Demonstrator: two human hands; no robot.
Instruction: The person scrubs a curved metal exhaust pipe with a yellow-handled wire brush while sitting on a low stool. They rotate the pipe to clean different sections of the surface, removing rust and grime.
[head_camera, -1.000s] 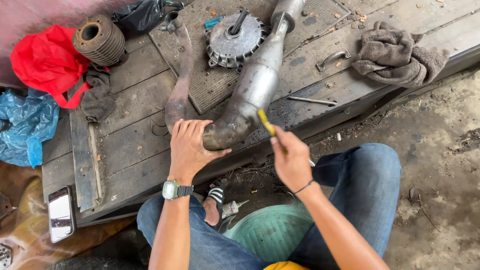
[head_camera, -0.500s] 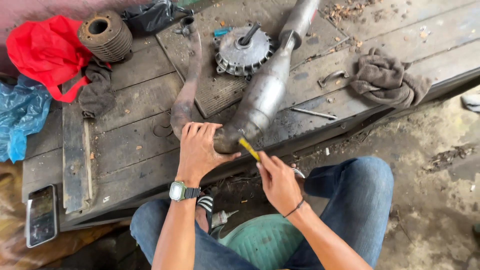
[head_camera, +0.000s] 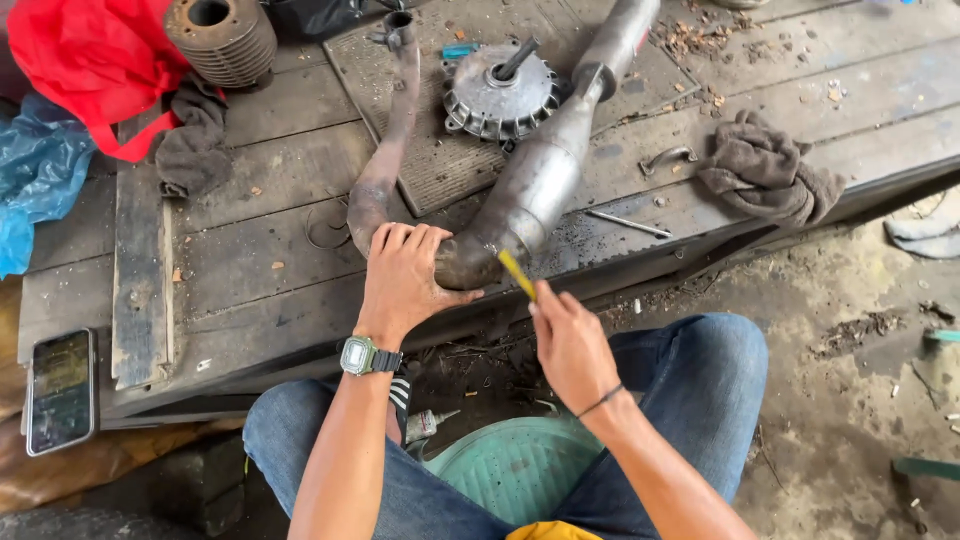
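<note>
Seen from above, the person has bare forearms with no sleeves showing. The left hand (head_camera: 405, 270) has a digital wristwatch (head_camera: 358, 356) just behind it, with a square silver-grey case, a greenish face and a dark strap. The right hand (head_camera: 570, 345) has a thin dark band (head_camera: 600, 401) around its wrist. Both legs are in blue denim jeans (head_camera: 700, 390), creased at the knees.

The left hand (head_camera: 405, 275) lies palm down, fingers spread and curled forward, thumb splayed to the right, its forearm reaching straight up from below. The right hand (head_camera: 572, 345) is closed in a fist-like pinch, knuckles up, its forearm angling in from the lower right.
</note>
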